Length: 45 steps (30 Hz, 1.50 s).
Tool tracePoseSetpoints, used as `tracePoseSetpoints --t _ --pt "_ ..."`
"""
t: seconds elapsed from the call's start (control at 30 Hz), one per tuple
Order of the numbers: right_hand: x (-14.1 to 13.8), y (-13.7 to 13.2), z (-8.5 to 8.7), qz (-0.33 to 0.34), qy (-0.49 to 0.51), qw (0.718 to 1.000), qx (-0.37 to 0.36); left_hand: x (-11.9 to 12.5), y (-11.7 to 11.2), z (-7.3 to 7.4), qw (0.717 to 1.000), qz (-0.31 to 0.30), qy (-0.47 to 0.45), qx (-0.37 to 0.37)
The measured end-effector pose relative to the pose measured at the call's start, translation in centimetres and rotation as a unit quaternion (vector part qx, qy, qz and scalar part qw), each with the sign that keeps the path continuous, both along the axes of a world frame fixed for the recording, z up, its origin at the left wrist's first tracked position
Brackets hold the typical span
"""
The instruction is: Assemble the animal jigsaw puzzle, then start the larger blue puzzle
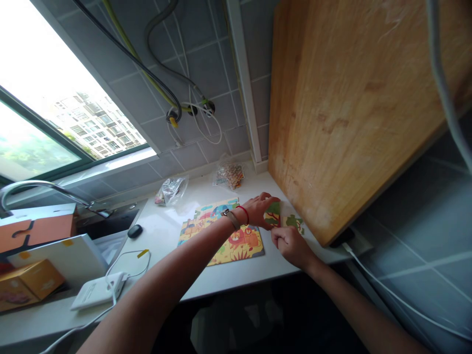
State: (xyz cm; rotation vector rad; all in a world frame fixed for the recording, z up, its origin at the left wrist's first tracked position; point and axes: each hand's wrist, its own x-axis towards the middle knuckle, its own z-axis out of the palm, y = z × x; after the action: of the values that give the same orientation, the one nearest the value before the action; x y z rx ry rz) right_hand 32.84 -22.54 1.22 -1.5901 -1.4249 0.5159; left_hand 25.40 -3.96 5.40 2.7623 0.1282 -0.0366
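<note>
A partly assembled jigsaw puzzle [221, 256] with a colourful animal picture lies flat on the white counter. My left hand [258, 210] reaches across it, its thumb and fingers set around the edges of a green and red puzzle piece [273, 208] just right of the assembled part. Close against the lower edge of that piece is my right hand [293, 247], its fingers curled closed; what they hold, if anything, is hidden. Green and tan puzzle pieces [294, 222] lie on the counter right of both hands.
At the back lie a clear bag of puzzle pieces [230, 174] and another plastic bag [172, 191]. A large wooden board [354, 108] leans at the right. A black mouse [134, 231], a white cabled device [99, 290], boxes [37, 231] and a sink faucet [55, 186] are on the left.
</note>
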Motion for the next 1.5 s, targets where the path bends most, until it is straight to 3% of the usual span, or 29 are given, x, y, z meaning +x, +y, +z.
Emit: tracePoseSetpoints --t 0.43,0.83,1.5 --pt "-0.1 -0.1 0.3 0.001 0.003 1.000 -0.013 -0.3 0.0 0.2 0.999 -0.008 -0.034 -0.010" --pt "0.0 0.1 0.1 0.002 -0.007 1.000 -0.016 -0.2 0.6 1.2 0.999 -0.001 -0.015 0.043" --pt "-0.1 0.1 0.0 -0.006 -0.004 1.000 -0.027 0.4 2.9 0.1 0.998 0.015 0.048 0.030"
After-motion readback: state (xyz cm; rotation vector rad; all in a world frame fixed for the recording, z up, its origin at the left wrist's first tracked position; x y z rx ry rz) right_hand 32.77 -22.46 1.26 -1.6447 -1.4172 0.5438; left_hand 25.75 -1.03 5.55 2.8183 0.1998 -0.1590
